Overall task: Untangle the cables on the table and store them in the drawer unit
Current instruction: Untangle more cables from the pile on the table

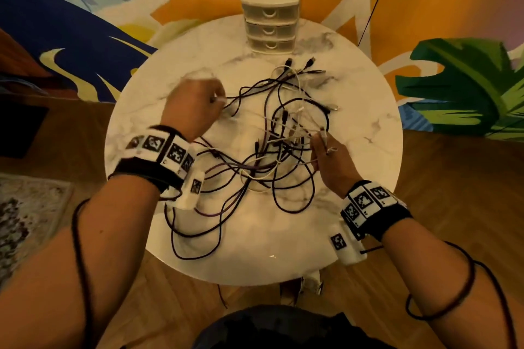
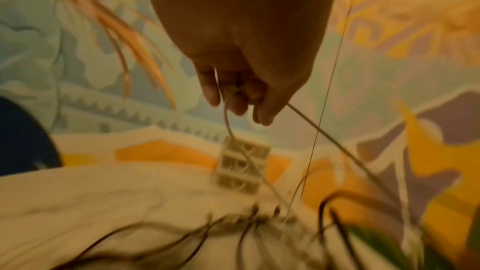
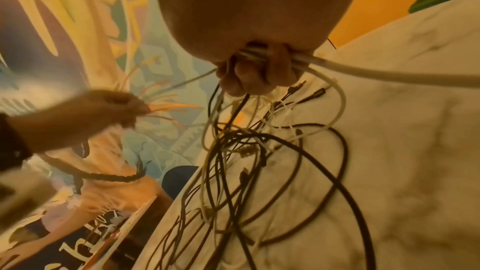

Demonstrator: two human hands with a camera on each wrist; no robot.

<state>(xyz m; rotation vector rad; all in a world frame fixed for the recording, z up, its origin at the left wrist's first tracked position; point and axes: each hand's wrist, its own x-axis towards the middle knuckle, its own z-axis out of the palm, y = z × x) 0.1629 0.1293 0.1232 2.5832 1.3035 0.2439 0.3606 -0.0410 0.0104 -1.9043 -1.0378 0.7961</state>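
A tangle of black and white cables [image 1: 272, 150] [image 3: 259, 151] lies across the round marble table [image 1: 354, 93]. My left hand [image 1: 198, 99] [image 2: 233, 98] is raised over the table's left side and pinches a thin white cable [image 2: 228, 122] that trails down to the pile. My right hand [image 1: 329, 159] [image 3: 249, 73] grips a bundle of white cable strands [image 3: 337, 67] at the tangle's right edge. The white three-drawer unit [image 1: 270, 28] [image 2: 240, 168] stands at the table's far edge, all drawers closed.
Loose black loops [image 1: 195, 235] reach the table's near left edge. Cable plugs [image 1: 306, 64] lie just in front of the drawer unit. Bare marble shows on the right side [image 1: 368, 150]. A colourful rug [image 1: 85, 22] and wooden floor [image 1: 453, 178] surround the table.
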